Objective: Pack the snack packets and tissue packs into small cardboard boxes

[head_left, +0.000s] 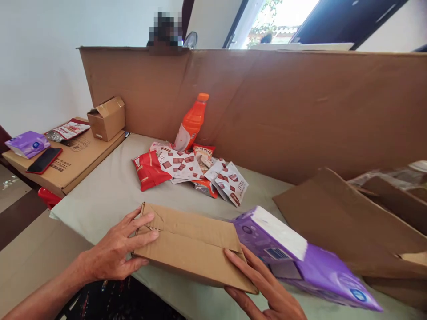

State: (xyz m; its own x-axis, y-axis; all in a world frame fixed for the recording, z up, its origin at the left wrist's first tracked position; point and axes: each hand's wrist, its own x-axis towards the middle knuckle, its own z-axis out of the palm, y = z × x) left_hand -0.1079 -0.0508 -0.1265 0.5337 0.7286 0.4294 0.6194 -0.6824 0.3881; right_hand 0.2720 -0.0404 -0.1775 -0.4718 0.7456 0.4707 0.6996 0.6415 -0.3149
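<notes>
A small brown cardboard box (193, 242) is held between my two hands at the near edge of the table. My left hand (116, 244) grips its left end, fingers over the top and thumb low on the side. My right hand (263, 284) clasps the right end, with fingers along the top and side. The box's top flaps meet in a closed seam. Right beside it lies a purple tissue pack (300, 262) with a white panel. Beyond the box is a pile of snack bags, among them a red bag (151, 171) and a white-and-red pouch (182, 164).
An orange drink bottle (192, 122) leans against the tall cardboard wall (300, 111). Loose cardboard pieces (343, 222) lie at right. On a large carton (76, 164) at left are a small box (106, 119), a phone (44, 160) and a tissue pack (27, 144). A person is behind the wall.
</notes>
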